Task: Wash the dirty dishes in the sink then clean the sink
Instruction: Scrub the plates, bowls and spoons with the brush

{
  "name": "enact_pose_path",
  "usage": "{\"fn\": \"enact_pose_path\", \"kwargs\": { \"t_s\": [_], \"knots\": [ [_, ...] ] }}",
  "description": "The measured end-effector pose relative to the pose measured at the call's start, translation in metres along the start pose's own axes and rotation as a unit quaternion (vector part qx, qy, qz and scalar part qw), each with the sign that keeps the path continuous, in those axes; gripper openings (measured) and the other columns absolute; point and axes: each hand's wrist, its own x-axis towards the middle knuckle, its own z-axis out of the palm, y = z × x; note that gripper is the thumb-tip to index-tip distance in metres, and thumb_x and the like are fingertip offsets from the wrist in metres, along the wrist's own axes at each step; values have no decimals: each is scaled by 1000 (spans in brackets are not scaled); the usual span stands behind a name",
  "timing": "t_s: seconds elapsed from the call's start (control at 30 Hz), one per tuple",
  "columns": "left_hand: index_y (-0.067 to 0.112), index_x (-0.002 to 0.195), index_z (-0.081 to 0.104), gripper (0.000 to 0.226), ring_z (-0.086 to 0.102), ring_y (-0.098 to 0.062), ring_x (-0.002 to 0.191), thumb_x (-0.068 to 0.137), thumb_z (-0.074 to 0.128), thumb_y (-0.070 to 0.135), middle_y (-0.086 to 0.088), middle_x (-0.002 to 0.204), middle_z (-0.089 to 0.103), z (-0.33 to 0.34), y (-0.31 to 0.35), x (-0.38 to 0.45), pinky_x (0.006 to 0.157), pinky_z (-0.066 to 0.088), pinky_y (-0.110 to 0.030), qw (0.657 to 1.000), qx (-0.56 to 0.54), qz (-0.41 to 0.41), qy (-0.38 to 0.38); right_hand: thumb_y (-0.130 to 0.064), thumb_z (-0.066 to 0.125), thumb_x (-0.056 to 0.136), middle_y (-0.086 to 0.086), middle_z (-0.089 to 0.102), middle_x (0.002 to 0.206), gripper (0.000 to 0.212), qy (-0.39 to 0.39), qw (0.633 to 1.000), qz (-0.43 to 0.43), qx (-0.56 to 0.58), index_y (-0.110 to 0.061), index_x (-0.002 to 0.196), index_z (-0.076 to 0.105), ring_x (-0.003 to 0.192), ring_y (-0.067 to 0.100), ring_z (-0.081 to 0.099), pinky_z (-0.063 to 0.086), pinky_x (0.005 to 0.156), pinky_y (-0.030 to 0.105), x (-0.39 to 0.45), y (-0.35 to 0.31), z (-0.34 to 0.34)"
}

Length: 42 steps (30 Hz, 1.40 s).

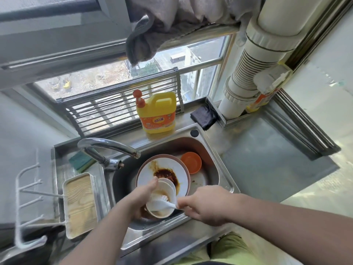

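In the steel sink point(214, 180) lies a large white plate point(164, 169) smeared with brown sauce, resting on a pinkish plate. My left hand point(142, 197) grips a small white bowl point(162, 207) with sauce stains, held tilted over the sink's front. My right hand point(204, 204) pinches the handle of a white spoon point(162, 203) whose head lies inside that bowl. A second small white dish sits just behind the bowl. An orange bowl point(191, 162) rests at the sink's back right.
The faucet point(107, 148) arches over the sink's left. A yellow detergent jug point(157, 112) stands behind the sink, a green sponge point(80, 161) and a wooden-bottomed tray point(80, 203) to the left. A dark cloth point(203, 116) lies back right; steel counter point(267, 161) extends right.
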Motion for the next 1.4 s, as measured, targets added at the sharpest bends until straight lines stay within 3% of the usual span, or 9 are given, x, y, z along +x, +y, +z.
{"fn": "enact_pose_path", "kwargs": {
  "t_s": [0.17,0.33,0.53,0.67,0.77,0.83,1.1,1.3,1.4],
  "knots": [
    [16,130,62,82,76,-44,99,88,49,85,-29,109,76,-9,3,-3,80,64,-53,997,35,-44,-50,-28,47,107,0,37,67,23,92,986,11,-140,-42,123,39,58,32,43,24,47,30,11,6,10],
    [32,128,61,46,73,-43,101,104,44,67,-20,120,70,6,13,6,71,64,-56,990,-32,113,78,-45,37,101,5,63,94,15,60,973,170,142,-42,114,43,79,33,54,38,59,37,4,-17,33],
    [46,131,60,45,66,-31,119,100,41,72,-5,129,68,60,-10,12,100,55,-63,908,-147,343,191,-35,35,110,0,31,55,20,-4,640,247,727,-34,118,53,38,13,18,15,39,18,28,-16,17],
    [61,116,62,24,62,-27,115,109,40,53,1,125,63,54,-1,18,89,62,-57,916,-117,307,232,-39,43,106,-1,47,62,16,-49,768,207,604,-37,116,56,43,13,32,25,41,24,13,10,25],
    [50,122,64,25,63,-20,110,110,42,51,2,127,64,47,-5,18,83,60,-42,947,-42,247,199,-48,42,105,-3,62,87,21,-44,955,144,254,-44,123,52,69,16,54,41,60,33,12,53,5],
    [44,120,68,25,62,-15,111,110,46,48,5,125,67,51,-10,21,91,55,-39,943,54,260,202,-49,35,107,-2,54,85,19,-24,996,85,18,-46,125,42,78,30,55,41,62,36,17,67,-4],
    [58,129,54,38,45,21,99,92,49,65,10,112,39,91,-1,26,94,33,-11,863,63,377,330,-48,51,99,-9,65,85,15,-30,886,158,434,-43,112,58,69,11,60,50,69,36,20,72,17],
    [40,144,38,81,45,-20,128,80,84,56,4,138,47,104,24,52,100,48,-44,801,236,432,341,-46,59,101,-27,72,106,18,129,853,238,445,-60,112,61,100,-5,65,49,92,26,-36,127,54],
    [40,141,38,79,41,-21,129,80,85,54,5,137,48,121,41,69,106,42,-41,812,236,420,329,-34,63,104,-17,73,86,16,190,805,269,494,-49,108,67,75,-2,64,49,77,24,-49,139,64]
  ]
}}
